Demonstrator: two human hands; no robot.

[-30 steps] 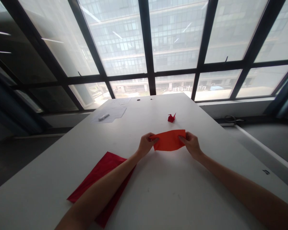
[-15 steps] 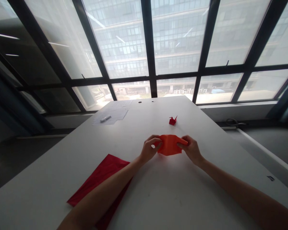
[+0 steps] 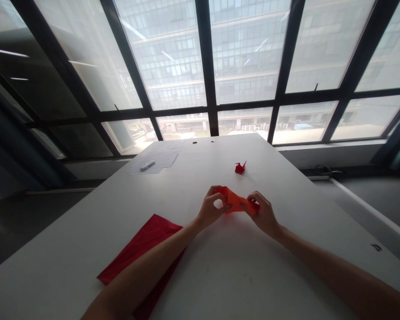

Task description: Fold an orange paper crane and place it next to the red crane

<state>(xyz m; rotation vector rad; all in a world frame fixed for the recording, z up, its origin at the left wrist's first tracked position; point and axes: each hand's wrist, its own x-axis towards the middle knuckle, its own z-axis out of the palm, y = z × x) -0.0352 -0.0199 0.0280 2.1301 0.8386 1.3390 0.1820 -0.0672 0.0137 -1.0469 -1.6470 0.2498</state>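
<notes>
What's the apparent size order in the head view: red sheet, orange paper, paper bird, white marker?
1. Red sheet, though partly covered
2. Orange paper
3. Paper bird and white marker: too alike to rank

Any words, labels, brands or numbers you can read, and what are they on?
No readable text.
White sheets: any print is too small and faint.
White tube on them: no legible label.
Dark mark on the white table: too small to make out.
Orange paper, red paper: none seen.
</notes>
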